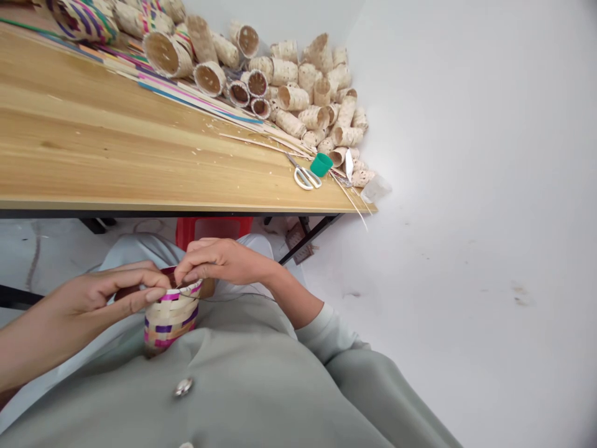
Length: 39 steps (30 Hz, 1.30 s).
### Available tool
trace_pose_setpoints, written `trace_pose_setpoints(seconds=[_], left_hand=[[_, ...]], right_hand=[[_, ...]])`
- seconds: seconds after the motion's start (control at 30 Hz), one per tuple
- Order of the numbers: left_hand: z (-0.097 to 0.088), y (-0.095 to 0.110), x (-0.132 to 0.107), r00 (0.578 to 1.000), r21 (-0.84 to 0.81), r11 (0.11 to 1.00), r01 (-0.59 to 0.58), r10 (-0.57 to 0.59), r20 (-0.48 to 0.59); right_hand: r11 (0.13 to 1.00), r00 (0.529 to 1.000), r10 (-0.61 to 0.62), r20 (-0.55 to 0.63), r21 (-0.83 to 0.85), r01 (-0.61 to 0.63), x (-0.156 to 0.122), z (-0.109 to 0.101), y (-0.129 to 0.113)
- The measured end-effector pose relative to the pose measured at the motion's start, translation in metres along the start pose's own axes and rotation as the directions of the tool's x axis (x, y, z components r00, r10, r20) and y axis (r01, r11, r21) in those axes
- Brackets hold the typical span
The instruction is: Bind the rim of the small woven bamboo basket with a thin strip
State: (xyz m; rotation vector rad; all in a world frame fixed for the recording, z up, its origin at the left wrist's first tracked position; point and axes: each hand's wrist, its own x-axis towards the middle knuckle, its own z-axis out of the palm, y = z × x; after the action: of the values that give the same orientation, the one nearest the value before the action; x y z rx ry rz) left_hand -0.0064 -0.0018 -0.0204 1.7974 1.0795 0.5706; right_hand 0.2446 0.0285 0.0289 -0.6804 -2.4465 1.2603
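One shiny button [183,387] on the grey-green shirt [261,373], nearer than the fingers, any marking too small to read. Just below the fingertips, one woven basket [170,320], upright at the lap, banded in pink, purple and pale tones, dark red inside. Pinched at the rim by the left hand [109,298], between thumb and forefinger. Reached from the other side by the right hand [228,258], fingertips pressed together and curled over the opening; cannot tell whether pinching the rim or the thread [224,301] trailing thin and dark beneath that wrist. Just past the right knuckles, under the table [116,149], a red stool [185,233]. Ahead and right of the fingers, on the tabletop, white-handled scissors [299,169] beside a green cylinder [321,165]. Farther ahead, long coloured strips [200,104]. Farthest from the fingertips, a heap of pale tubes [283,71]; ahead of the left fingers, a striped woven tube [93,22].
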Motion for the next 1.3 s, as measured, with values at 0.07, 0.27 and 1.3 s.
trace_pose_setpoints(seconds=[0.07,0.27,1.3], left_hand=[[0.000,0.000,0.000,1.000,-0.002,1.000,0.008,-0.008,0.004],[0.003,-0.003,0.003,1.000,-0.023,1.000,0.016,-0.016,-0.017],[0.004,0.005,0.007,0.939,-0.226,0.923,0.311,-0.335,-0.079]], right_hand=[[1.000,1.000,-0.015,-0.001,0.010,0.015,0.000,0.000,0.000],[0.996,0.997,0.046,0.062,-0.078,-0.041,0.003,-0.004,-0.007],[0.990,0.987,0.138,-0.083,0.025,-0.136,0.009,0.002,-0.009]])
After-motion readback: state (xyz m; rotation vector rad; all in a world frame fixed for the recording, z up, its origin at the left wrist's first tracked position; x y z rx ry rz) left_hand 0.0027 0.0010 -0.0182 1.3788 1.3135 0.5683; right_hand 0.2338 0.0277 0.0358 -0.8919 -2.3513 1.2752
